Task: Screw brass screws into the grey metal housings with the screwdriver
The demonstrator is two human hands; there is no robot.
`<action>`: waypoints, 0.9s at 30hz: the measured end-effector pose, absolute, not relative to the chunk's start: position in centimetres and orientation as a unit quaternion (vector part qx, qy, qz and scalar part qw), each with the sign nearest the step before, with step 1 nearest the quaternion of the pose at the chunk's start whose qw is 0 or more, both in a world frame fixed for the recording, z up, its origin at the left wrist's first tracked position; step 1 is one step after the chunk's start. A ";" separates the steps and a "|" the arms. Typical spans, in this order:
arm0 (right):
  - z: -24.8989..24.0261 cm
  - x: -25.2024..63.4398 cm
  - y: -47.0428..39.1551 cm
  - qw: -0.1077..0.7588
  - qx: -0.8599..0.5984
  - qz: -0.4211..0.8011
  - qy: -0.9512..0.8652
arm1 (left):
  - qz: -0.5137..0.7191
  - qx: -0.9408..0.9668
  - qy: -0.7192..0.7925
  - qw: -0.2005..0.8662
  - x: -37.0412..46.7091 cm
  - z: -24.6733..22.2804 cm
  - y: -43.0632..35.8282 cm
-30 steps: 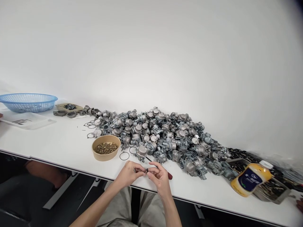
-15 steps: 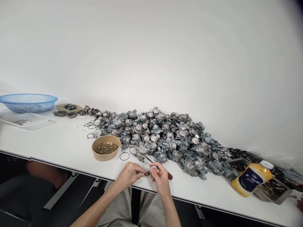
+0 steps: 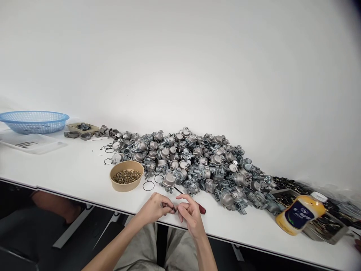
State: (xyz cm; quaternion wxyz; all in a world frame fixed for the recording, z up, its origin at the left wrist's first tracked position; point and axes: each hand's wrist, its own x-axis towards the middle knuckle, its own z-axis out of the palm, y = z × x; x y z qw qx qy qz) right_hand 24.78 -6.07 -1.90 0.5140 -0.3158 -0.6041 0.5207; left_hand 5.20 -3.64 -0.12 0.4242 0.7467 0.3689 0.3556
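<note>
Both hands meet at the desk point(image 3: 84, 177) edge, left hand point(image 3: 153, 208) and right hand point(image 3: 189, 213) pinching a small black ring point(image 3: 173, 209) between fingertips, apparently untangling it; a careful seating onto a part looks next.

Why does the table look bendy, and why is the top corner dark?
Head view: the wide lens curves the table edge and darkens the upper right corner; light is soft and even, shadows faint; the tiny black part between the left hand and right hand looks blurry.

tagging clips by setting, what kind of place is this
Probably a small-parts assembly bench in a workshop: a heap of cast metal parts on a white table, a bowl of screws, loose black rings.
</note>
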 end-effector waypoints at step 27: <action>-1.7 24.4 -6.1 0.521 -0.318 0.517 -0.601 | 0.329 0.739 0.325 0.490 5.2 -0.3 -3.2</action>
